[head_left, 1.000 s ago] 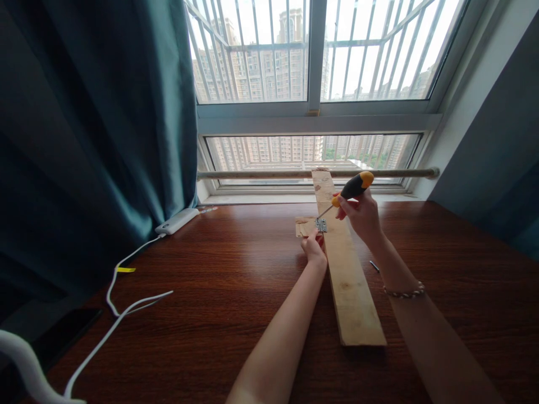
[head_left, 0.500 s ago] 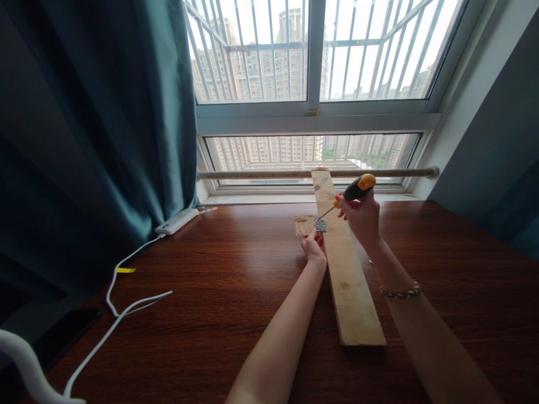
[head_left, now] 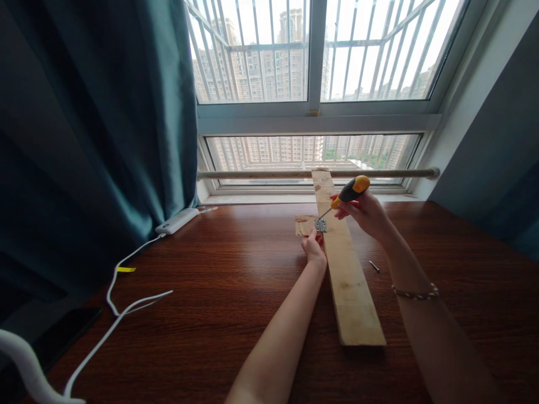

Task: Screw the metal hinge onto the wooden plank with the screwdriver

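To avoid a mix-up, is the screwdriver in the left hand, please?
No, the right hand holds the screwdriver, its tip at the hinge.

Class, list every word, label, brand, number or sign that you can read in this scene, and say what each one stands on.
There is no text that can be read.
Screwdriver: no lettering can be made out on its handle.
Long board: dark marks, but no legible letters.
Hinge: too small to tell.
White device: any print is too small or blurred.
Yellow strip: no readable writing.
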`<state>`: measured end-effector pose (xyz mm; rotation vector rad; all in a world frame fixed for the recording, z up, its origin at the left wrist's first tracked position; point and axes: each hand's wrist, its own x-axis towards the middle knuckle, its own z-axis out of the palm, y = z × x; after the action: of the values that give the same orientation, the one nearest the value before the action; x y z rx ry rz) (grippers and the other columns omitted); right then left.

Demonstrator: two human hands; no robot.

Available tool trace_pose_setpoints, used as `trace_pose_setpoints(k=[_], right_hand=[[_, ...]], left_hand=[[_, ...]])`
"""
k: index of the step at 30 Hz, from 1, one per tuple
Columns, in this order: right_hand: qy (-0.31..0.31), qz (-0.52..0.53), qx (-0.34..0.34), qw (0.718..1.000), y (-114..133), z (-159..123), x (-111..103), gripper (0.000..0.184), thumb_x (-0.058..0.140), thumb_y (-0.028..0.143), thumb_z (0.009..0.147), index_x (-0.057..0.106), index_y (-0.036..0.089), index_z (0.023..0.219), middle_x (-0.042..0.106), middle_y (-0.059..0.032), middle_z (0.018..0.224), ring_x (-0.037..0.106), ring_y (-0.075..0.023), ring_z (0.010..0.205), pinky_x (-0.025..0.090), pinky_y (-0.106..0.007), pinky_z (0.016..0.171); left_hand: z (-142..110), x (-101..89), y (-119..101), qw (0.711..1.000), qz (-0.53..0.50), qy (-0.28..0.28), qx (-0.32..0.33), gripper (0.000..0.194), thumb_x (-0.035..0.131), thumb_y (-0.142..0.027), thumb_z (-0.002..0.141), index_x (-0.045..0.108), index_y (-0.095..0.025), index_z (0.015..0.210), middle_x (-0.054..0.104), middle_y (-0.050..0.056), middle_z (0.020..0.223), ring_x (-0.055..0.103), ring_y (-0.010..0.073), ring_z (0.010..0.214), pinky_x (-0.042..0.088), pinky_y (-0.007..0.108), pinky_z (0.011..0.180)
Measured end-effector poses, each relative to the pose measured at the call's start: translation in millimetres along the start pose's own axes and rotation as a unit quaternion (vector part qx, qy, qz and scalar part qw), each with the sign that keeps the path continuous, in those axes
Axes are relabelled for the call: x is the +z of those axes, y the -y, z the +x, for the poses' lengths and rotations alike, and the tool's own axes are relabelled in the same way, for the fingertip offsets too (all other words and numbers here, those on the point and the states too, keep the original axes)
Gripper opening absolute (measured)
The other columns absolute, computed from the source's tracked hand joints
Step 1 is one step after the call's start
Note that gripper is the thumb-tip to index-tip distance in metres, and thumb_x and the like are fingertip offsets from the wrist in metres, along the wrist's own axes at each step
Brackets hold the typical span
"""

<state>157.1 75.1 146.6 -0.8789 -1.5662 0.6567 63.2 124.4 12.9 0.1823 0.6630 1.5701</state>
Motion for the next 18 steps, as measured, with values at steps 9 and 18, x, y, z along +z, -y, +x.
trace_pose_setpoints(k=[9,18], right_hand=[[-0.173,-0.115,-0.021,0.978,-15,1,18,0.049,0.070,0.052,0.068,0.045,0.022,0.098,0.067,-0.0012,0.080,0.058,-0.0136,0.046,0.048,-0.025,0.041],[-0.168,-0.120,-0.003,0.978,-16,3,17,0.036,0.069,0.050,0.069,0.064,0.017,0.080,0.067,-0.0055,0.075,0.060,-0.0163,0.052,0.050,-0.028,0.047]], left_hand=[[0,-1.7,1,1.000,-0.017,-0.009,0.009,0.017,0.066,-0.017,0.067,0.060,-0.013,0.082,0.067,0.007,0.075,0.067,0.0199,0.071,0.054,0.033,0.069],[-1,0.8,-1,1.000,-0.017,-0.012,0.011,0.016,0.066,-0.016,0.067,0.060,-0.013,0.082,0.067,0.007,0.076,0.067,0.0198,0.071,0.053,0.033,0.068]])
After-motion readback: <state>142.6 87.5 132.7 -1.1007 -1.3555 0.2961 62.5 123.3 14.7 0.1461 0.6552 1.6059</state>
